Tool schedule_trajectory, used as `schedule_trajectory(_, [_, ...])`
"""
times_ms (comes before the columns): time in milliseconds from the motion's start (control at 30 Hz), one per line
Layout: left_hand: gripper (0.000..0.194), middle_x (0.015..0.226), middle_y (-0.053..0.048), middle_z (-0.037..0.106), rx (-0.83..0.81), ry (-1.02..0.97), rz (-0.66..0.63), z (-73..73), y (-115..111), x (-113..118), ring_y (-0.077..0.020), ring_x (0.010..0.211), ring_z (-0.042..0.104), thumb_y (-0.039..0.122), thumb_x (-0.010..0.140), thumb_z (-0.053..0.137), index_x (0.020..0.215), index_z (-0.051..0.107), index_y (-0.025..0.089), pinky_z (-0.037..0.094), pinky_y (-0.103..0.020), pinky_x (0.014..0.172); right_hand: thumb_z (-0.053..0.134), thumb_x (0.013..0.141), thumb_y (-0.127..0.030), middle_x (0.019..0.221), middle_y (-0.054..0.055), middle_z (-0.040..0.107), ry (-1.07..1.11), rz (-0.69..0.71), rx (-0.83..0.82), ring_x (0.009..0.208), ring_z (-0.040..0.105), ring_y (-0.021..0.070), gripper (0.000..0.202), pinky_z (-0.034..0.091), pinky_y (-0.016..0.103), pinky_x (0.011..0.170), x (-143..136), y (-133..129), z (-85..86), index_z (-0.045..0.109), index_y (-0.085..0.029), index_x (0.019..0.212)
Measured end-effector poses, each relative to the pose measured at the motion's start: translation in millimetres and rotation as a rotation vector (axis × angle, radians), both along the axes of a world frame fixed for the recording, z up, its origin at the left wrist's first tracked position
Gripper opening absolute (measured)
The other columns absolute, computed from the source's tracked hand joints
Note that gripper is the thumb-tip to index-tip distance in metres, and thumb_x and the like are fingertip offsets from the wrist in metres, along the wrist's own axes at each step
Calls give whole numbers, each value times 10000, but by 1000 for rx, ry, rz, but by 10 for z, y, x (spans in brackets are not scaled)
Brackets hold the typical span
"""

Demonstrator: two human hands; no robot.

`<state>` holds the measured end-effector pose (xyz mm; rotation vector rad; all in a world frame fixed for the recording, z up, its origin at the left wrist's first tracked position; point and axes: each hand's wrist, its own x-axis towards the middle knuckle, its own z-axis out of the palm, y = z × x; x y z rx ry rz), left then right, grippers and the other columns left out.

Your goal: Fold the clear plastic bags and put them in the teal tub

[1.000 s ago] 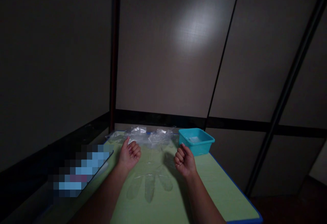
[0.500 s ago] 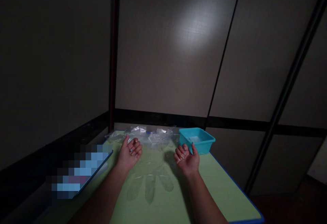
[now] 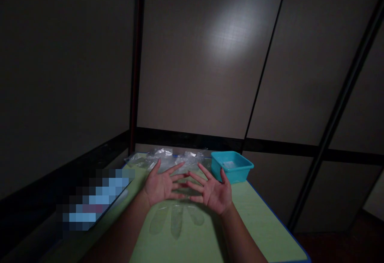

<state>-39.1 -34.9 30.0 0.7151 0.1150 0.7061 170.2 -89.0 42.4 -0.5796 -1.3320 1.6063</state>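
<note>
My left hand [image 3: 160, 187] is held palm up above the table with its fingers spread, and nothing lies in it. Opposite it, my right hand [image 3: 216, 196] is also palm up, fingers fanned out and bare. The fingertips of both hands meet or overlap in the middle of the view; whether they touch I cannot tell. Below them, a thin clear plastic glove [image 3: 176, 223] lies flat, its finger shapes pointing towards me and its upper part hidden behind the hands. Crumpled clear plastic [image 3: 163, 153] lies beyond the hands.
A turquoise plastic basin [image 3: 238, 174] stands at the table's back right, with something pale inside. On the left a blurred-out device with a lit screen [image 3: 100, 199] leans at an angle. The green table [image 3: 264, 231] has a blue edge; dark panels [image 3: 192, 75] rise behind it.
Both hands have gone from loosely curled to spread fingers, and they have moved inward so the fingertips come together. The glove and basin stay where they were.
</note>
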Motion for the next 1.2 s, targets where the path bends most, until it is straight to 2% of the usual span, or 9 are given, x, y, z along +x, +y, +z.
schedule_trajectory(167, [606,1123,-175,539,-19,59,-20,-3,-17,-2,-361,971,543,629,782,344,1251,407,252,391,-582,716,-232,685,-660,1359,191,322,-156,11,39,1130,464,285,876,409,492,777,-25,-39,38,48,-212,1383])
schedule_trajectory(367, [590,1161,-168,527,3,59,6,15,-15,-10,-365,1055,490,604,789,352,1251,411,242,385,-576,748,-110,744,-669,1383,147,301,-3,28,34,1215,367,263,833,369,507,855,-26,23,-32,200,-203,1361])
schedule_trajectory(433, [591,1185,-169,512,5,46,12,16,-5,-9,-354,1084,475,604,796,336,1249,412,232,392,-544,766,-52,766,-664,1381,138,309,33,-62,66,1226,352,253,807,361,499,873,-4,89,-90,243,-192,1350])
schedule_trajectory(567, [566,1214,-185,487,7,-5,62,-28,74,-16,-340,1114,458,566,804,356,1225,434,195,385,-515,800,73,792,-644,1339,125,383,128,-366,153,1203,385,249,730,369,490,868,133,276,-266,351,-195,1296])
schedule_trajectory(700, [427,1126,-159,543,-80,-92,331,-159,247,-67,-300,1016,531,487,802,396,1033,542,160,412,-487,803,189,790,-626,1123,115,556,269,-507,104,1026,520,245,598,416,454,792,285,417,-434,535,-225,1068])
schedule_trajectory(767, [333,988,-127,592,-170,-132,489,-236,339,-104,-262,909,575,445,793,422,884,561,157,447,-446,762,250,795,-602,848,68,600,389,-475,42,795,565,209,489,440,407,696,310,435,-472,569,-235,851])
schedule_trajectory(867, [268,815,-77,598,-232,-164,603,-319,437,-149,-210,746,589,407,789,426,792,539,163,474,-383,664,331,811,-536,563,-18,438,552,-349,10,518,449,136,397,395,301,523,291,409,-467,476,-217,622])
schedule_trajectory(1000, [259,696,-44,556,-226,-173,633,-350,474,-166,-173,607,549,408,783,419,724,503,170,452,-318,549,382,821,-468,493,-59,287,624,-266,10,415,299,92,386,293,239,434,254,351,-415,369,-200,543])
schedule_trajectory(1200, [274,567,5,443,-142,-169,641,-344,462,-156,-132,490,458,413,779,416,643,450,178,388,-261,456,375,838,-449,458,-73,229,648,-185,-49,386,221,80,415,237,219,407,245,331,-383,303,-197,517])
